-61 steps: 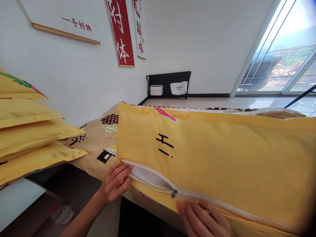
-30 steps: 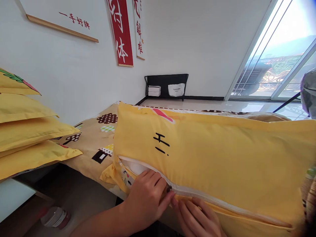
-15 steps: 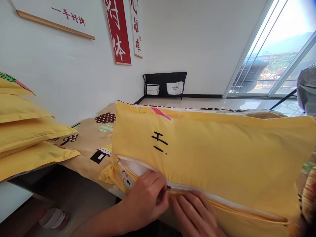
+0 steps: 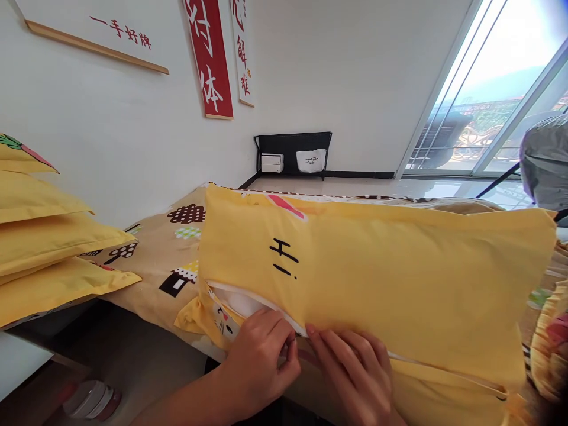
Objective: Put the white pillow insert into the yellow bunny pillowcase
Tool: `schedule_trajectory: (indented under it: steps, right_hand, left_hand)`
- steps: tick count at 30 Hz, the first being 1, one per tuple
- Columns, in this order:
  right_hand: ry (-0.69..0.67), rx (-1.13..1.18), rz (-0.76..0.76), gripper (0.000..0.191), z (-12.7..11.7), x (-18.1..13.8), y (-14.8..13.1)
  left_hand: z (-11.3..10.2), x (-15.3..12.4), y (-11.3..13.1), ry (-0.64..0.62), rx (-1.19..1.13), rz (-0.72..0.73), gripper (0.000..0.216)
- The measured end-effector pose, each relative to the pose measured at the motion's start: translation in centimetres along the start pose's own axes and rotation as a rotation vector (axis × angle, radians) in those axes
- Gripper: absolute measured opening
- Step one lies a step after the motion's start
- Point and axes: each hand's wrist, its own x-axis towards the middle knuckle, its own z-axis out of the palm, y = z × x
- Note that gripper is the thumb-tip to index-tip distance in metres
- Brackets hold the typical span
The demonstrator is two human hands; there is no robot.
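Observation:
A yellow pillow cover [image 4: 421, 278] with black "Hi" lettering lies in front of me. Its zipper [image 4: 435, 364] runs along the near side; the left part gapes, and white filling [image 4: 239, 302] shows inside. My left hand [image 4: 264, 355] is closed at the end of this gap, thumb and forefinger pinched on the small dark zipper pull, mostly hidden by the fingers. Just right of it, my right hand [image 4: 355, 370] is closed on the cover's edge along the zipper, fingertips on top and thumb hidden. A printed cat face [image 4: 224, 319] shows beside the left hand.
Several yellow cushions [image 4: 57, 236] are stacked at the left. Beneath everything lies a beige patterned bedspread [image 4: 155, 260]. A clear and pink container [image 4: 91, 399] stands low at the left. Another yellow item [image 4: 550, 343] sits at the right edge. A black rack [image 4: 290, 145] stands by the far wall.
My right hand has shifted up from below the zipper onto its upper fabric edge, which now folds over part of the zipper. My left hand keeps its pinch in nearly the same place.

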Motion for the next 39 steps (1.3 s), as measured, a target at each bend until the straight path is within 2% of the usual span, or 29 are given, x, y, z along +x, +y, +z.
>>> schedule_trajectory:
  steps: [5, 13, 20, 24, 29, 32, 37, 39]
  right_hand:
    - [0.016, -0.007, -0.024, 0.025, -0.3, -0.1, 0.2]
    - [-0.001, 0.008, -0.032, 0.028, -0.6, -0.8, 0.8]
    - [-0.015, 0.03, -0.052, 0.026, -0.9, -0.5, 0.8]
    - [-0.022, 0.028, -0.07, 0.026, -0.8, -0.6, 1.0]
    - [-0.034, 0.03, -0.05, 0.025, -1.1, -0.5, 1.0]
    - [-0.062, 0.043, -0.057, 0.028, -1.1, -0.7, 0.8]
    - [0.115, 0.051, -0.037, 0.029, -0.1, -1.5, 0.3]
    - [0.128, 0.057, -0.043, 0.03, 0.1, -1.7, 0.2]
  left_hand:
    - [-0.8, -0.8, -2.0, 0.1, 0.186, 0.022, 0.017]
    - [-5.1, -3.0, -7.2, 0.262, 0.39, 0.017, 0.013]
    - [-5.8, -3.7, -8.2, 0.278, 0.38, -0.038, 0.01]
    - [-6.4, -3.9, -9.1, 0.268, 0.353, -0.138, 0.014]
    - [-8.4, -4.5, -10.5, 0.193, 0.272, -0.423, 0.023]
    - [-9.2, -4.2, -11.0, 0.13, 0.238, -0.536, 0.024]
    - [-9.1, -2.6, -11.2, 0.04, 0.345, -0.593, 0.019]
    - [-8.9, -2.1, -11.2, -0.01, 0.433, -0.582, 0.018]
